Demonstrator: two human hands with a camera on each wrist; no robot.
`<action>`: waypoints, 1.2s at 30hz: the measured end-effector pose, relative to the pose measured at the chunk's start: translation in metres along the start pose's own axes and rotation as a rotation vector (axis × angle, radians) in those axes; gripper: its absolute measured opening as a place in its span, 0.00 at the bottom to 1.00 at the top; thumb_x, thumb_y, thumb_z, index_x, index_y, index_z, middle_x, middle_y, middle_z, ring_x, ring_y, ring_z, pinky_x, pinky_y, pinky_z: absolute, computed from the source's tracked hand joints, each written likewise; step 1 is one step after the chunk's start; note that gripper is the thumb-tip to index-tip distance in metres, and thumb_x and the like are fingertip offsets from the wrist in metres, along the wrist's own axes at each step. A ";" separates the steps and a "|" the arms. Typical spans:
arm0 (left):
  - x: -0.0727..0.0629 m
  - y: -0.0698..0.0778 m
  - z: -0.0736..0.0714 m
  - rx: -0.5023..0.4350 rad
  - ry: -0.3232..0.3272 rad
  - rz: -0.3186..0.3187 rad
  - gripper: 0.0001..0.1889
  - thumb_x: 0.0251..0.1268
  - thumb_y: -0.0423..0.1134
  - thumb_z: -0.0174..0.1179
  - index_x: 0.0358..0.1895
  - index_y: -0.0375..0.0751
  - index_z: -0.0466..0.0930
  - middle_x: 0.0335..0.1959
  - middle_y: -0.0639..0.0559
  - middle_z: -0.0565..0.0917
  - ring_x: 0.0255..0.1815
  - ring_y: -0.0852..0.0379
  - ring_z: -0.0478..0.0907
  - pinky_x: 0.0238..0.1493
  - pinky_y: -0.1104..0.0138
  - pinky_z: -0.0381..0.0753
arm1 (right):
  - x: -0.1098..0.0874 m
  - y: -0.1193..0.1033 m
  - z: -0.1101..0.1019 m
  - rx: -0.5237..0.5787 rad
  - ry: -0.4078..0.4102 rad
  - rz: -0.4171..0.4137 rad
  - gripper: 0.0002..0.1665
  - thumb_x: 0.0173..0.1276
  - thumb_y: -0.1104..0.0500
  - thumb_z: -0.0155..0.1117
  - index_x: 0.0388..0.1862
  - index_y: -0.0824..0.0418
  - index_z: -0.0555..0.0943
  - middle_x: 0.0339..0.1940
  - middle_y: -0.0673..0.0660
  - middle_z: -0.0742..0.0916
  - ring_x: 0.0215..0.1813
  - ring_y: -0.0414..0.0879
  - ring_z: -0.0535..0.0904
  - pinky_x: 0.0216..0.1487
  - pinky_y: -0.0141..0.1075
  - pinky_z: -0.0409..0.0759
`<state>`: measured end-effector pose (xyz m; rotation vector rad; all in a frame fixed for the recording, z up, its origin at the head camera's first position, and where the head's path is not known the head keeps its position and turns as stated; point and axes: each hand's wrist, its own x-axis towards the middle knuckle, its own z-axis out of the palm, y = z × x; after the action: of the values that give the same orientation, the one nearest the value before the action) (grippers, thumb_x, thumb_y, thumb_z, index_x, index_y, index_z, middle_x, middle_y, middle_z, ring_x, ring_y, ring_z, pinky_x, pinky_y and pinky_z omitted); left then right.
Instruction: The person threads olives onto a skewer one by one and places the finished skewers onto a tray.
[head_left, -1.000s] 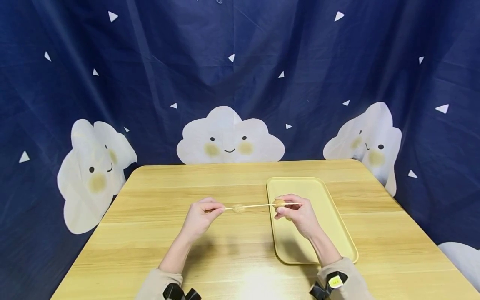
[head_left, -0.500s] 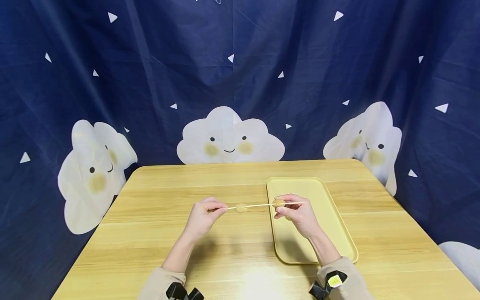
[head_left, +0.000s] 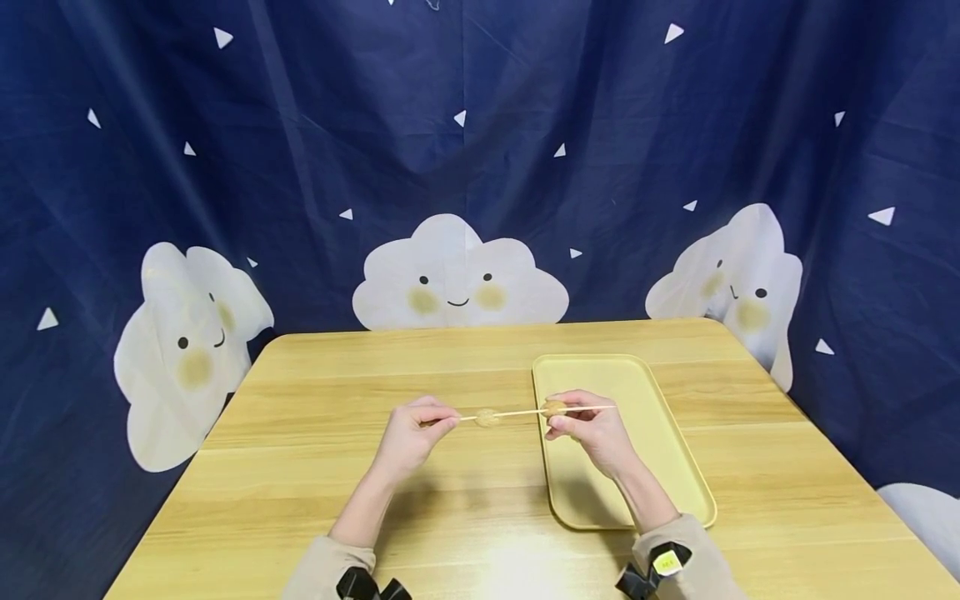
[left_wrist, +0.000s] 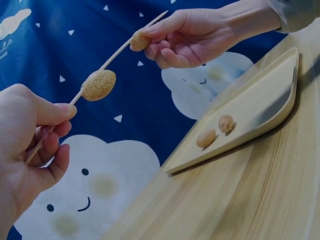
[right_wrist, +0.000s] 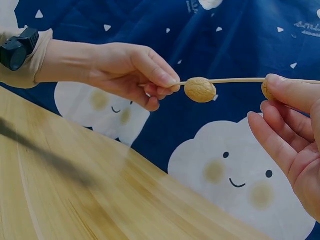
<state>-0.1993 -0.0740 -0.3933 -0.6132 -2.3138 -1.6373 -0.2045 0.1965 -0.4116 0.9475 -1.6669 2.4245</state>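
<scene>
My left hand (head_left: 408, 433) pinches a thin wooden skewer (head_left: 517, 412) near its left end, between thumb and fingers. One wrinkled brown meatball (left_wrist: 99, 85) is threaded on the skewer a short way from those fingertips. Farther along, my right hand (head_left: 596, 429) pinches a second meatball (head_left: 553, 408) between thumb and fingers, and the skewer's tip shows beyond it. A bare stretch of skewer separates the two balls. Both hands are raised above the table, the right one over the tray's left part. In the right wrist view, the thumb partly covers the second ball.
A pale yellow tray (head_left: 660, 475) lies on the right half of the wooden table (head_left: 315, 467). Two more meatballs (left_wrist: 206, 138) rest in it, seen in the left wrist view. A dark blue curtain (head_left: 420, 108) with clouds hangs behind the table.
My left hand and the skewer have shifted slightly right. More of the tip sticks out past the right hand's meatball, and the gap between the two balls has shortened.
</scene>
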 end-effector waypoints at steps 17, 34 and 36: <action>0.000 0.002 0.003 -0.020 0.004 -0.045 0.03 0.52 0.24 0.64 0.29 0.33 0.86 0.28 0.50 0.82 0.32 0.60 0.75 0.33 0.72 0.76 | 0.000 0.005 0.004 0.003 0.004 0.033 0.19 0.57 0.78 0.59 0.41 0.59 0.83 0.33 0.54 0.86 0.31 0.44 0.83 0.33 0.35 0.82; -0.001 0.001 0.008 -0.027 0.013 -0.041 0.04 0.52 0.25 0.65 0.28 0.35 0.86 0.28 0.51 0.82 0.32 0.59 0.76 0.34 0.72 0.76 | 0.000 0.011 0.006 0.033 0.001 0.048 0.19 0.57 0.78 0.58 0.41 0.59 0.83 0.34 0.53 0.86 0.30 0.43 0.82 0.33 0.35 0.82; -0.001 0.001 0.009 -0.022 0.014 -0.042 0.04 0.52 0.24 0.65 0.28 0.35 0.86 0.28 0.51 0.82 0.32 0.59 0.76 0.34 0.72 0.76 | 0.000 0.012 0.006 0.035 0.002 0.049 0.18 0.57 0.77 0.59 0.41 0.59 0.83 0.34 0.53 0.86 0.30 0.43 0.82 0.33 0.35 0.82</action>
<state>-0.1972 -0.0650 -0.3960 -0.5591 -2.3170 -1.6820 -0.2058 0.1862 -0.4201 0.9184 -1.6717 2.4929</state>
